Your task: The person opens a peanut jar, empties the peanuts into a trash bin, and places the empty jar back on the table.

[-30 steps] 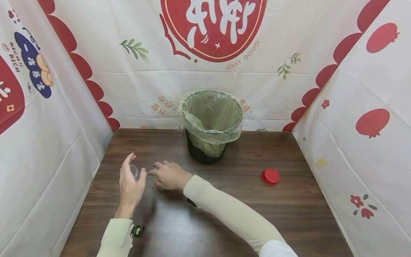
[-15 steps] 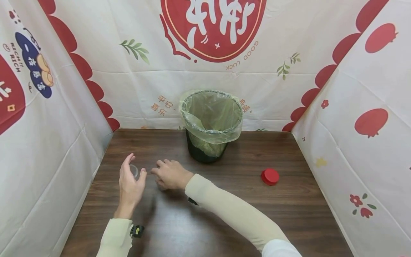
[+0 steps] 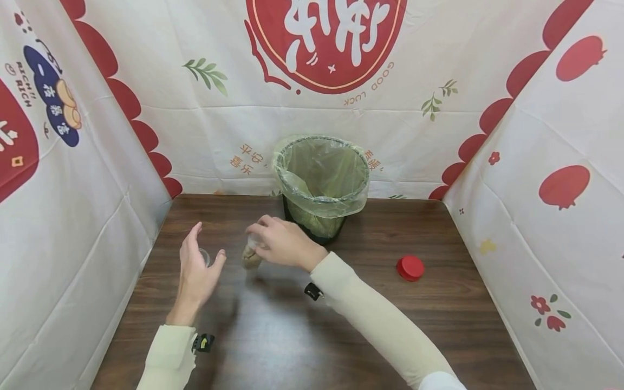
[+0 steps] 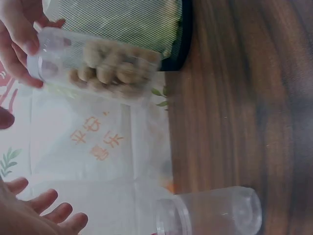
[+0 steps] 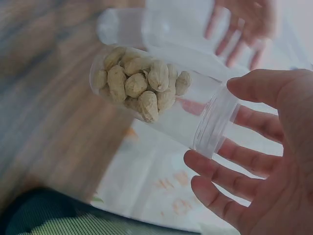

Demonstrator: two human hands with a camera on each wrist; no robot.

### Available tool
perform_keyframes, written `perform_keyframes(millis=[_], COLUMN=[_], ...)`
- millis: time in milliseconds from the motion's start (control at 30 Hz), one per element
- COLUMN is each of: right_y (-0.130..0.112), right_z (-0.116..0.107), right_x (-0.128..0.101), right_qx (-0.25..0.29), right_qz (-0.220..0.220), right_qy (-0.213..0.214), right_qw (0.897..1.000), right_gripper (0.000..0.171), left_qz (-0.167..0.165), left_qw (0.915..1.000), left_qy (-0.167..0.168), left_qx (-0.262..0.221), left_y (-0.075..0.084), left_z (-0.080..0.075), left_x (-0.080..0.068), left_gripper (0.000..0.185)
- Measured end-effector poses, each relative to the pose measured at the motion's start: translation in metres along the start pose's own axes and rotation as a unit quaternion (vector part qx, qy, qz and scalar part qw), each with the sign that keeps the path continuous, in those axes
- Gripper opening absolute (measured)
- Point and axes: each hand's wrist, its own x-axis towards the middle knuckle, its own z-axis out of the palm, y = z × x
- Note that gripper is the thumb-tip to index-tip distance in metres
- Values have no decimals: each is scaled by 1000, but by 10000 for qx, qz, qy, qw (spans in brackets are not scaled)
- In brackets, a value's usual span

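Observation:
My right hand (image 3: 285, 242) holds a clear plastic jar (image 5: 193, 117) by its rim end, fingers and thumb around it. Unshelled peanuts (image 5: 142, 83) fill its lower part. The jar tilts, and in the left wrist view it appears lifted above the table. No lid shows on it. To the left, my left hand (image 3: 197, 273) is spread, thumb apart from the fingers, around the place of a second clear jar (image 4: 212, 213). That jar stands on the table with nothing visible inside; in the left wrist view the fingers (image 4: 58, 213) are apart from it.
A black mesh bin (image 3: 312, 223) with a pale green plastic liner (image 3: 322, 162) stands at the back middle. Toward the right lies a red lid (image 3: 410, 268) on the wooden table (image 3: 351, 325). Printed cloth (image 3: 205, 135) hangs on three sides.
My right hand has moved up and to the right, toward the bin, and now carries the peanut jar lifted and tilted. My left hand has barely moved.

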Motion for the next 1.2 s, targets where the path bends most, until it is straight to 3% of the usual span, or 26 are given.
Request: perform_keyframes(millis=[367,700,1067,1200], right_y=[25,33,32,32], right_z=[-38,-57,-64,-64], right_x=[-44,-87,-110,-112], right_qx=[979,1426,1649,1702], right_qz=[295,611,603,547], right_qy=[1155,1706,1892,1953], right_qw=[9880,9730,9661,9643], right_gripper=[39,39,39,39], left_qz=[907,1564,2472,2570], left_qw=[9916,9733,9539,9534], left_qy=[-777,-1507,-1510,-1424], left_qx=[493,742,788,679], left_y=[28,62,87,91], left_z=[3,20,51,57], left_x=[7,8,-2,-4], left_gripper=[107,112,98,86])
